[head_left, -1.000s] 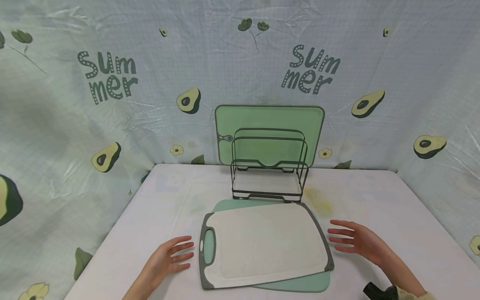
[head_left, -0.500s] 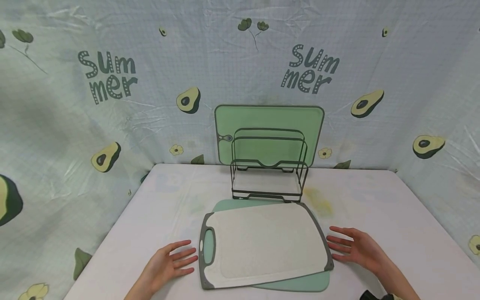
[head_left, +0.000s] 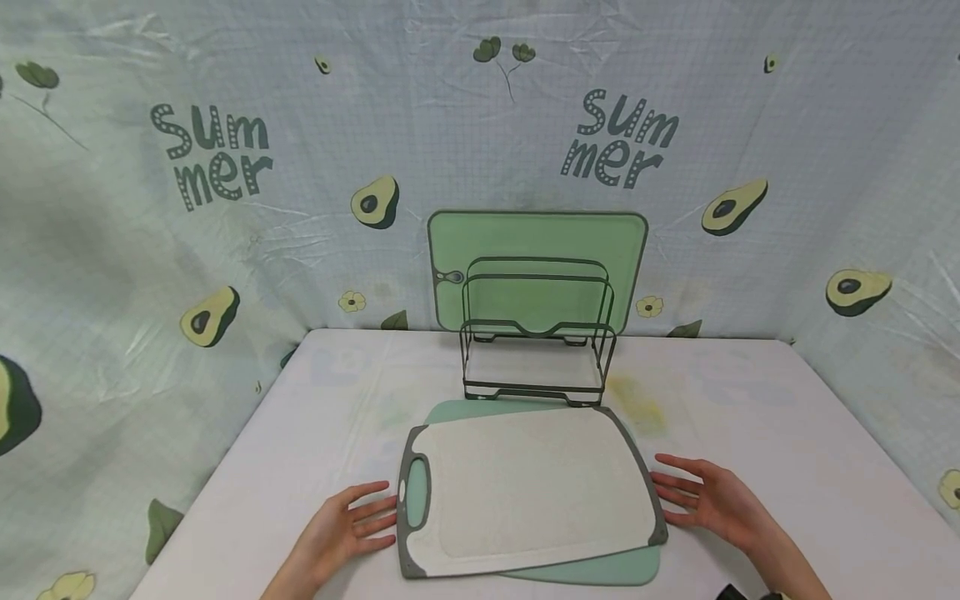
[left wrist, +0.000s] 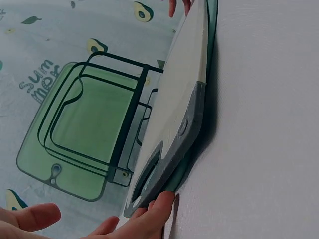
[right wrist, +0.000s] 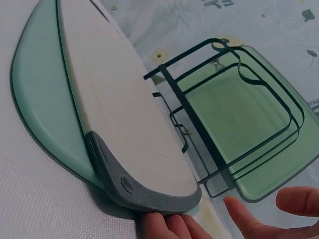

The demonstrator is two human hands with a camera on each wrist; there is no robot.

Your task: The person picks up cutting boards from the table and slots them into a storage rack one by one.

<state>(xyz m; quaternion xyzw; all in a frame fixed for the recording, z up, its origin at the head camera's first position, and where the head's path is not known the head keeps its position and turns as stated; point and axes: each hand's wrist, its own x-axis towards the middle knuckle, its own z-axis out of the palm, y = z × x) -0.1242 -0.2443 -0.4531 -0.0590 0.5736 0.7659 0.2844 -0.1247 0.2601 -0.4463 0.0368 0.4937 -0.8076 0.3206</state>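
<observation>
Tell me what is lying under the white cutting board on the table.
Under the white cutting board lies a mint-green board; only its edges show, the rest is covered.

White table [head_left: 750, 417] with rounded far corners, faint yellowish stain [head_left: 636, 402] right of centre. Pale blue-green cloth backdrop [head_left: 450, 142] behind and along both sides, creased, finely gridded, printed with avocado halves [head_left: 377, 201], small yellow flowers [head_left: 352, 301], leaf sprigs [head_left: 504, 52] and twice the word "Summer" [head_left: 621, 137]. Backdrop hanging to table level at rear, falling lower at left and right. Even, soft lighting, weak shadows only.
</observation>
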